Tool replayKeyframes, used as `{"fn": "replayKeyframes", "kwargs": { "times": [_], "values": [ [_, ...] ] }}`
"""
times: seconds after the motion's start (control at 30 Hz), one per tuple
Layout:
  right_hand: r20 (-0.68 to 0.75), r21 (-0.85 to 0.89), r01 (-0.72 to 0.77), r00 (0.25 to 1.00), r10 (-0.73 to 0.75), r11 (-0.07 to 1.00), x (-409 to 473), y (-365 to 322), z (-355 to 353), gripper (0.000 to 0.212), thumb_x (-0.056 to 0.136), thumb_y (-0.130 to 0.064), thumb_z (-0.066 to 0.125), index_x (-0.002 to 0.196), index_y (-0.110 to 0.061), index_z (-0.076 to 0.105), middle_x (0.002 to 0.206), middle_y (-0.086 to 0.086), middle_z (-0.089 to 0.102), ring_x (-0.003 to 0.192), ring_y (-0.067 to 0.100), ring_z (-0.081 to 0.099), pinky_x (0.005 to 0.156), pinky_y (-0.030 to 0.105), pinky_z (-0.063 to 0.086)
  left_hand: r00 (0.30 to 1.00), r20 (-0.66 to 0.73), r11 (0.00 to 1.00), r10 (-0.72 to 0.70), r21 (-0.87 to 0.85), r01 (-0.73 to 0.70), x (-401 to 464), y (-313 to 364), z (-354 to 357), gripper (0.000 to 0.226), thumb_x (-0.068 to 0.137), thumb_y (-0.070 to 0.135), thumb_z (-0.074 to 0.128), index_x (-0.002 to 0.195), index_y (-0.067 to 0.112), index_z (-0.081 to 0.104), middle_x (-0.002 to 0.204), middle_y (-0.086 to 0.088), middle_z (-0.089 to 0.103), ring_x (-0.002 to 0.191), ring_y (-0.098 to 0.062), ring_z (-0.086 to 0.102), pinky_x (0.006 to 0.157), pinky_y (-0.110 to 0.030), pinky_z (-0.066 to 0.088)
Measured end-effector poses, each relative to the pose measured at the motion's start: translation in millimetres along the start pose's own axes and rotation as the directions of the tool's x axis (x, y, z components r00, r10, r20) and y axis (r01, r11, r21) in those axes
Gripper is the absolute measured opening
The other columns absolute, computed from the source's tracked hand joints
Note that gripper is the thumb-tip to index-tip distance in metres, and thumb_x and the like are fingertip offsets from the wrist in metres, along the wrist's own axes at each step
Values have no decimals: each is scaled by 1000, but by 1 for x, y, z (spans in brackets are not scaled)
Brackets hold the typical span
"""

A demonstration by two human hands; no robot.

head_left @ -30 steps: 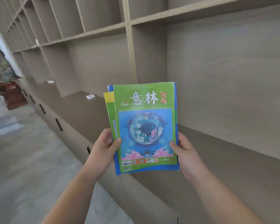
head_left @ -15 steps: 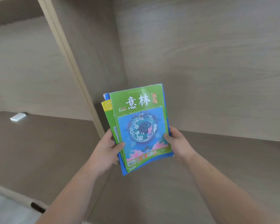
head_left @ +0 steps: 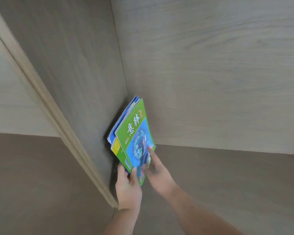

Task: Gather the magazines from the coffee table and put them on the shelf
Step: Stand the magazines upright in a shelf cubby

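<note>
Magazines point(head_left: 134, 133): a stack of at least three, by the separate edges showing; an exact count cannot be told.
Look: the front cover is green with white characters and a blue swirl picture; behind it sit a yellow-green cover and a blue one, fanned unevenly.
Place: standing tilted in the back left corner of a shelf compartment point(head_left: 227, 175), leaning toward the divider panel point(head_left: 75, 82).
Hands: two, both bare.
Left hand point(head_left: 128, 189): fingers grasping the stack's near lower edge, thumb on the front cover.
Right hand point(head_left: 159, 173): released, fingers spread, index fingertip touching the front cover.
</note>
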State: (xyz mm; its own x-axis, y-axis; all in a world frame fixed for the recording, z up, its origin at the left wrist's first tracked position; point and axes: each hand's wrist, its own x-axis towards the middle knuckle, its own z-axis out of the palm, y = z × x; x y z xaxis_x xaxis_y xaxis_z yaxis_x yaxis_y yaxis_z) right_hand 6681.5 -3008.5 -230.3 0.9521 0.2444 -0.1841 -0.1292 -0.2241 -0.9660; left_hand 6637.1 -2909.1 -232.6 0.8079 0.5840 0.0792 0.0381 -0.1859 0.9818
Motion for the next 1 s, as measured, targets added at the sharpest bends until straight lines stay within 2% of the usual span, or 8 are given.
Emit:
{"fn": "replayKeyframes", "kwargs": {
  "times": [0.1,0.23,0.33,0.5,0.67,0.73,0.83,1.0],
  "values": [
    [20,114,-8,1000,5,994,29,8,30,62,95,-12,45,134,-60,41,132,-6,64,107,4,64,87,9,48,997,41,974,-70,-212,78,28,-36,10,18,91,14,58,101,29,61,97,-5,73,93,-30,68,86,-48,53],
    [-37,166,-13,999,20,986,61,25,52,62,89,-11,41,117,-65,53,116,-6,71,88,7,66,95,27,48,961,215,710,-174,-648,274,47,-47,25,25,99,0,44,112,11,63,114,-15,72,103,-21,67,92,-31,54],
    [-63,147,-54,996,64,988,71,26,51,49,97,-15,39,121,-55,54,91,-9,66,68,3,57,78,21,44,833,482,263,-271,-795,546,62,-41,30,31,93,23,49,113,13,70,124,-5,69,114,-13,63,105,-27,44],
    [-102,63,-33,994,39,997,74,16,48,35,102,-13,41,132,-29,48,99,-15,60,83,-1,58,65,-5,37,822,485,167,-298,-822,545,65,-37,32,38,90,25,51,119,10,71,128,-4,69,118,-13,63,109,-28,38],
    [-122,47,-77,989,82,996,76,24,55,37,100,-18,44,136,-26,45,138,3,52,116,21,57,87,17,45,893,368,755,-260,-499,426,62,-57,24,39,93,20,55,131,18,57,137,-12,60,107,7,63,102,-17,43],
    [-96,82,-97,990,105,992,75,27,54,40,101,-20,42,141,-29,43,138,5,49,110,18,58,76,15,47,951,272,945,-149,-243,217,56,-64,19,26,97,26,52,122,32,58,128,1,67,110,-2,65,103,-36,49],
    [-44,89,-120,991,125,989,73,33,48,42,100,-24,40,140,-39,45,131,0,48,100,14,57,65,12,49,946,309,991,-98,-58,121,53,-69,14,28,98,23,50,124,34,54,117,24,66,114,1,62,102,-36,48],
    [17,128,-209,978,209,969,68,50,50,42,82,-34,46,103,-69,52,130,-5,60,104,13,63,94,34,52,955,294,999,-40,18,37,49,-68,9,34,103,12,39,134,13,52,130,3,63,122,-13,57,102,-25,42]
  ]
}}
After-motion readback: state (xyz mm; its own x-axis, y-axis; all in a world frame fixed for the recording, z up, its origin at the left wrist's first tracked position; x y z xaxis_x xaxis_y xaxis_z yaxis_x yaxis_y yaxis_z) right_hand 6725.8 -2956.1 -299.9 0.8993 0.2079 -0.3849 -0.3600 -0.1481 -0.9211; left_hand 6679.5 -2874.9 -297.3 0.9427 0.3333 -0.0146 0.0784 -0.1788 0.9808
